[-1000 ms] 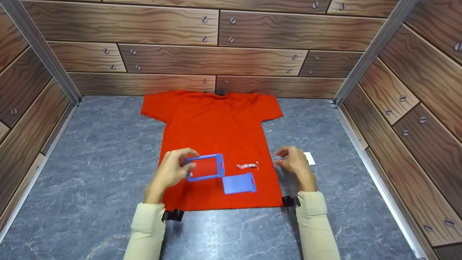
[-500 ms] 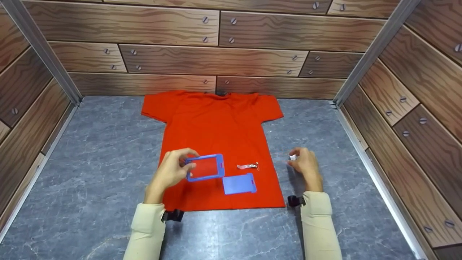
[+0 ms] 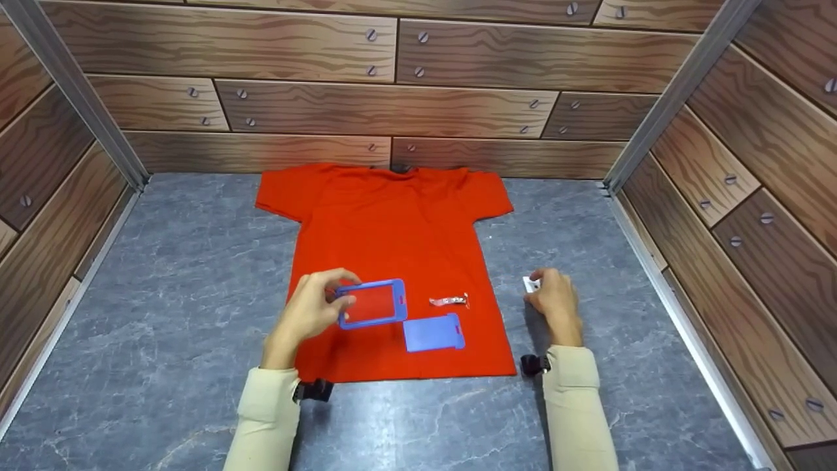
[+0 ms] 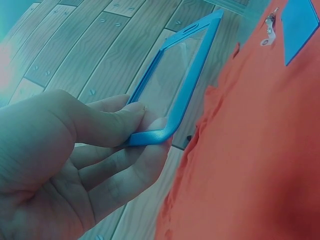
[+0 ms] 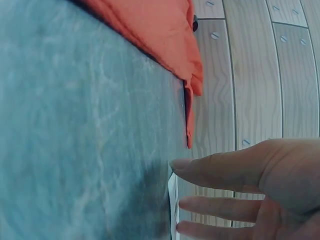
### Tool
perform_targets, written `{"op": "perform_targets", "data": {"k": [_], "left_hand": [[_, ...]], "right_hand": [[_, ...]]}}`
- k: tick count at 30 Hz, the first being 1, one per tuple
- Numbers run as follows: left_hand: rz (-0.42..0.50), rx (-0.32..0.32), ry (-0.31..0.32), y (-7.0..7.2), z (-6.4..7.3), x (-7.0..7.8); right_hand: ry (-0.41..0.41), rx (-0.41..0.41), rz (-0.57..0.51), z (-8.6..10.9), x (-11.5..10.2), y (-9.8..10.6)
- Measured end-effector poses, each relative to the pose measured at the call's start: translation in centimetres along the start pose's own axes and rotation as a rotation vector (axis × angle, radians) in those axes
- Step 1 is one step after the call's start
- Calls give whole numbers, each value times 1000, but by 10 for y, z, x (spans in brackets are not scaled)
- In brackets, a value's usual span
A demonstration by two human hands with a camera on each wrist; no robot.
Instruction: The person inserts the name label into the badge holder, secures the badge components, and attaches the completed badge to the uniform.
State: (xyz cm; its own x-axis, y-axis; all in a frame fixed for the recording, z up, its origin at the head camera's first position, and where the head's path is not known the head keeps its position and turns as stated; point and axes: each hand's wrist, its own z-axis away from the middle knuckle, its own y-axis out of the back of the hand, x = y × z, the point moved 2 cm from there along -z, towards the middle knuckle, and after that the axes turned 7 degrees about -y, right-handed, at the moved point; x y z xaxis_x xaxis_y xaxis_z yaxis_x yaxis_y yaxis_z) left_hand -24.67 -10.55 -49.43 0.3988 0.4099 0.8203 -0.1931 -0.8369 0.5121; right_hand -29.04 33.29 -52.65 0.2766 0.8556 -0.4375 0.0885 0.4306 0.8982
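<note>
My left hand (image 3: 317, 304) holds a blue badge-holder frame (image 3: 371, 284) by its left end, above the lower part of a red T-shirt (image 3: 392, 235). In the left wrist view, the thumb lies on the frame's corner with fingers behind, and a clear window fills the frame. My right hand (image 3: 554, 297), right of the shirt, pinches a small white card (image 3: 528, 284) with a dark mark on it. The right wrist view shows the card (image 5: 173, 195) nearly edge-on at the fingertips, close to the tabletop. A flat blue badge-holder panel (image 3: 431, 333) lies on the shirt.
A small strap clip (image 3: 449, 301) with a shiny metal end lies on the shirt above the blue panel. The grey marbled tabletop (image 3: 189, 281) is bounded by wood-plank-patterned walls (image 3: 386, 108) at the back and sides.
My right hand moved slightly right to the white card and took hold of it; the card has shifted left and shows its dark mark. The left hand and frame stayed still.
</note>
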Motion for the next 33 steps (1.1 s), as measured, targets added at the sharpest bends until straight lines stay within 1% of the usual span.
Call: {"op": "perform_targets", "data": {"k": [6,11,14,18,21,26,33], "left_hand": [[-3,2,9,0,0,0],[-5,1,9,0,0,0],[-5,1,5,0,0,-1],[-9,3,-3,0,0,-1],[-15,5,-2,0,0,-1],[-23,10,15,0,0,-1],[-23,11,12,-1,0,-1]], "right_hand": [[-3,16,16,-1,0,-1],[9,19,23,-2,1,-1],[13,6,35,-3,2,0],[21,-33,67,-3,1,0],[41,-58,94,-3,0,-1],[78,-73,128,-2,-3,0],[133,-64,97,-2,-6,4]]}}
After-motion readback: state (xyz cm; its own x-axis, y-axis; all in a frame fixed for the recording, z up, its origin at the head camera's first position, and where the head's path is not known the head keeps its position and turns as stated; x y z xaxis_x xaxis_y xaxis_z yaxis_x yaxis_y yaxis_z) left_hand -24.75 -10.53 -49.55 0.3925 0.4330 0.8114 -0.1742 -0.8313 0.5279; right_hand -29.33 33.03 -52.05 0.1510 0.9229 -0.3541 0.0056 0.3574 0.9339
